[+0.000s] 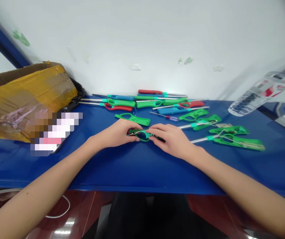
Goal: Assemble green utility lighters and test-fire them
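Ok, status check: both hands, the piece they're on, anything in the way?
Left hand and right hand pinching opposite ends of a green lighter handle. Handle partly hidden by fingers. Closest clutter: loose green shell just beyond, screwdriver past the right hand.

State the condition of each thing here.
Left hand, gripping green casing.
Right hand, gripping it too.
Green casing, held, partly hidden.
Loose green shell, lying flat.
Right-side lighters, opened, wires exposed.
Back lighters, lying, seemingly assembled.
Screwdriver, lying flat.
Bottle, seemingly upright.
Box, taped.
Pixelated object, state unclear.
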A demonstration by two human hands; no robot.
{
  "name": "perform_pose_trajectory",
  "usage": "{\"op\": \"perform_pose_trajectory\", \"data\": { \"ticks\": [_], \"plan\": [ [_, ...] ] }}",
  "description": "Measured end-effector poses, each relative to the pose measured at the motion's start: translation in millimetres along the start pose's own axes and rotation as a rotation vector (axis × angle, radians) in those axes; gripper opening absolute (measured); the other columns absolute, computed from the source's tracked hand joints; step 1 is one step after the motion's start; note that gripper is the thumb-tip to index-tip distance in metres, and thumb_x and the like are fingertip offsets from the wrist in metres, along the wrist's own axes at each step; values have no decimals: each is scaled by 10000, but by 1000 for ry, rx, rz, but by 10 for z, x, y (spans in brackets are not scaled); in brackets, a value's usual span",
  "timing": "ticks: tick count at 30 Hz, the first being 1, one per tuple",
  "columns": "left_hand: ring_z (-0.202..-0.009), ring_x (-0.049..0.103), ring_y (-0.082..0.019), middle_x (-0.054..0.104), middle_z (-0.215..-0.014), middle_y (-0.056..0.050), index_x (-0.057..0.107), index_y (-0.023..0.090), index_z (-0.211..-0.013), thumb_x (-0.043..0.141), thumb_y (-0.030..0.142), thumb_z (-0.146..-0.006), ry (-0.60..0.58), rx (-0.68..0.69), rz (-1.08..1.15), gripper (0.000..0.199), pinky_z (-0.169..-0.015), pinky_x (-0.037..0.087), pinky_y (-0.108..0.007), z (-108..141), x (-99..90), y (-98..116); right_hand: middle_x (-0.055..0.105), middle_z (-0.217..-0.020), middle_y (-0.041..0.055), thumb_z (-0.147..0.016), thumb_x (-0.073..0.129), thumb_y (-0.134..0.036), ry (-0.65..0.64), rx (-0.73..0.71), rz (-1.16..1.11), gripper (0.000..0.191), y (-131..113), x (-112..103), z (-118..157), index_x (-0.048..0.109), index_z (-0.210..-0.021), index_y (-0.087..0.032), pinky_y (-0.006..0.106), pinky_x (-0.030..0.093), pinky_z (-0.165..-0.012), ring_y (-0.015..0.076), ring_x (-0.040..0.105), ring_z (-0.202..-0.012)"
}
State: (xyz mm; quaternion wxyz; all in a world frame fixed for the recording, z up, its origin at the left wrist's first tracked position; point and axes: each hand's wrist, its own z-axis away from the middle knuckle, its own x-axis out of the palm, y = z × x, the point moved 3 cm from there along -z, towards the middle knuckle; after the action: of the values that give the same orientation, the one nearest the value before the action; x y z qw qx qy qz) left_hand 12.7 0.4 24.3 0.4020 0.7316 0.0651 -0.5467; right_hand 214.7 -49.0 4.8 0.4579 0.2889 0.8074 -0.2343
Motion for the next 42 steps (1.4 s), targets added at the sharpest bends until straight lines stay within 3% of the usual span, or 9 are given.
{"op": "perform_pose_trajectory", "data": {
  "ticks": [5, 11, 18, 27, 30, 34, 39, 42],
  "plan": [
    [-877, 626, -203, 684, -1010, -62, 693, 200, -1114, 672, 353, -859, -6, 61, -20, 298, -768, 479, -300, -10, 52, 43, 695, -1144, 105, -930, 585, -265, -4, 29, -212, 252, -10, 3, -22, 683, -1151, -193, 400, 554, -901, 246, 654, -1054],
    [-903, 619, -211, 655, -1025, -69, 688, 223, -1141, 629, 343, -897, -20, 99, 2, 278, -806, 488, -322, -5, 71, 63, 696, -1115, 68, -916, 601, -208, -19, 103, -431, 221, 0, -2, -48, 716, -1100, -248, 367, 568, -892, 215, 678, -999],
    [-903, 617, -206, 650, -1019, -73, 710, 209, -1114, 636, 315, -900, -40, 112, 11, 250, -811, 481, -309, -13, 69, 69, 703, -1149, 90, -918, 608, -193, -18, 101, -407, 231, -5, 18, -33, 708, -1126, -189, 352, 553, -921, 215, 675, -1039],
    [-893, 619, -199, 660, -1026, -75, 694, 198, -1132, 642, 321, -898, -61, 127, 27, 270, -799, 478, -303, -10, 83, 61, 739, -1115, 35, -841, 708, -193, -33, 222, -427, 213, 21, 14, -55, 779, -1014, -295, 397, 573, -909, 233, 692, -1028],
    [-890, 618, -198, 661, -1024, -77, 694, 192, -1124, 639, 325, -900, -75, 129, 30, 266, -794, 478, -300, -12, 87, 64, 725, -1129, 42, -825, 728, -202, -58, 239, -454, 221, 46, 16, -58, 781, -1020, -293, 367, 580, -871, 224, 694, -1012],
    [-915, 619, -207, 669, -1041, -83, 697, 199, -1121, 627, 345, -908, -83, 134, 38, 267, -817, 482, -311, -21, 88, 57, 733, -1114, 41, -864, 688, -221, -100, 200, -472, 244, 69, -16, -60, 763, -1084, -295, 346, 582, -842, 211, 705, -958],
    [-974, 607, -222, 664, -1060, -83, 690, 210, -1140, 632, 368, -905, -85, 120, 7, 290, -864, 474, -333, -18, 81, 20, 704, -1232, 46, -929, 576, -200, -157, 81, -424, 321, 82, -73, -35, 706, -1206, -294, 378, 557, -931, 240, 648, -1143],
    [-950, 606, -215, 660, -1051, -77, 686, 212, -1146, 635, 385, -898, -84, 109, -22, 306, -857, 475, -333, -5, 86, 19, 699, -1240, 49, -929, 557, -173, -169, 73, -420, 347, 91, -67, -18, 691, -1229, -285, 389, 547, -949, 241, 633, -1164]
  ]
}}
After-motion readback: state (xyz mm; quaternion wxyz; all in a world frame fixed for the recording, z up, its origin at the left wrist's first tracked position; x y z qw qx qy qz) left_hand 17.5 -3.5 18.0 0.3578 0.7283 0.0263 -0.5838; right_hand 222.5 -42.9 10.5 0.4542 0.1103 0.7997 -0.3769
